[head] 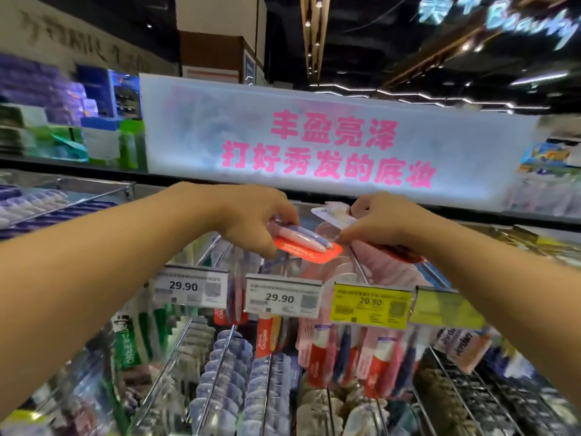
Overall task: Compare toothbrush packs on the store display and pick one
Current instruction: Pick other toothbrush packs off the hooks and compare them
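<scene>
Both hands are raised at the top row of the peg display. The left hand (251, 220) grips a red-carded toothbrush pack (301, 243) from above; the right hand (382, 223) pinches what looks like a second pack (334, 215), blurred, just beside it.

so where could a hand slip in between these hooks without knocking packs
The widest gap is lower left, between the green packs and the column of clear blister packs. Beneath the yellow price tag the red and pink packs crowd together. Both the left hand and the right hand hold packs.
</scene>
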Available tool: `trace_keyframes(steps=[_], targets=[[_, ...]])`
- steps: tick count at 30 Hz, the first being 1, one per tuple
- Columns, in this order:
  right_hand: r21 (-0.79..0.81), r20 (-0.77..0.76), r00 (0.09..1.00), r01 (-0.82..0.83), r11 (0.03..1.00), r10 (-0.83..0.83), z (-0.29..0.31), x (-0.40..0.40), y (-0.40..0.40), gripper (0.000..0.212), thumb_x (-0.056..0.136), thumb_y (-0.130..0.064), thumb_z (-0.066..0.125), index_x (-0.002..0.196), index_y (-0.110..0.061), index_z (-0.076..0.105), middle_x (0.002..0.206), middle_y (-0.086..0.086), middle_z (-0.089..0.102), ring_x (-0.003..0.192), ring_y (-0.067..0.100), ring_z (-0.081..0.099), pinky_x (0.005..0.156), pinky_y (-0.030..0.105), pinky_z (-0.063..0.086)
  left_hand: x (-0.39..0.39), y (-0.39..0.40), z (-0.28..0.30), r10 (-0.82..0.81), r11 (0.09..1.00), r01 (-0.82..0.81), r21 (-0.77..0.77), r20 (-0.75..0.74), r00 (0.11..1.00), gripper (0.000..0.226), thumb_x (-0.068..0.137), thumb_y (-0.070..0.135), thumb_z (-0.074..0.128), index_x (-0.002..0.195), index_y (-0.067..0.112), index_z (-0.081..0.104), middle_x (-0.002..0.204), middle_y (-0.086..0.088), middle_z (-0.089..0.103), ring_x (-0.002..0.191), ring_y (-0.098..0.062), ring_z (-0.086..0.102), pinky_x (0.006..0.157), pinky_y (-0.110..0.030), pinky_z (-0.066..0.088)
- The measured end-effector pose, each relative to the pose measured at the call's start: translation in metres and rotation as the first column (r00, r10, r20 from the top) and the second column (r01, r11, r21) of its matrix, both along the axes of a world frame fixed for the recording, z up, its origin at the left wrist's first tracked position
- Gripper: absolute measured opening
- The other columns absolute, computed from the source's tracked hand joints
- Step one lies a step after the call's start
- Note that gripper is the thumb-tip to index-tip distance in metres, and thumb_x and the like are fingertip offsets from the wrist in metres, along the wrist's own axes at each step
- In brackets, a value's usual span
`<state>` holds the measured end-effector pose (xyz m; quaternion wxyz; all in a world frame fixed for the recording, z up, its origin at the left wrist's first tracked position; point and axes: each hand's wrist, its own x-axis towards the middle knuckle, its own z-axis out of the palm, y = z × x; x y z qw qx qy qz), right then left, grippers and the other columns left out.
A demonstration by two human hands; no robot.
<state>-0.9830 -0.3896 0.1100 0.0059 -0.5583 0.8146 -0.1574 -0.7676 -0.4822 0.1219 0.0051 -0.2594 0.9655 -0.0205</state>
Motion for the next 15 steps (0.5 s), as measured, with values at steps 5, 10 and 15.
trace_keyframes(steps=[5, 10, 15], targets=[[-0.212, 0.205, 0.979, 0.021, 0.977, 0.023, 0.02, 0.001, 0.002, 0.043, 0.078, -0.049, 0.08, 0.089, -0.009, 0.069, 0.081, 0.008, 0.064, 0.066, 0.021, 0.059, 0.058, 0.026, 0.04, -0.008, 0.002, -0.001, -0.06, 0.98, 0.035, -0.198, -0.125, 0.99, 0.049, 0.086, 0.027, 0.057, 0.134, 0.021, 0.055, 0.127, 0.0, 0.061, 0.112, -0.024, 0.059, 0.09, -0.036, 0.048], [-0.233, 0.796, 0.58, 0.03, 0.972, 0.173, 0.031, 0.017, 0.005, 0.049, 0.086, -0.05, 0.074, 0.109, -0.007, 0.071, 0.082, 0.011, 0.066, 0.064, 0.023, 0.058, 0.057, 0.028, 0.042, -0.017, -0.002, -0.005, -0.248, 0.887, 0.083, -0.455, -0.317, 0.915, 0.044, 0.091, 0.02, 0.07, 0.134, 0.027, 0.062, 0.129, -0.006, 0.057, 0.114, -0.032, 0.055, 0.077, -0.047, 0.055], [-0.296, 0.952, 0.128, 0.151, 0.943, 0.278, 0.036, 0.03, 0.009, 0.025, 0.097, -0.031, 0.049, 0.108, -0.01, 0.056, 0.087, 0.012, 0.055, 0.056, 0.024, 0.059, 0.062, 0.029, 0.051, -0.028, 0.009, -0.001, -0.202, 0.816, -0.082, -0.572, -0.416, 0.887, 0.057, 0.096, 0.025, 0.066, 0.149, 0.04, 0.05, 0.109, -0.011, 0.051, 0.095, -0.035, 0.054, 0.059, -0.038, 0.038]])
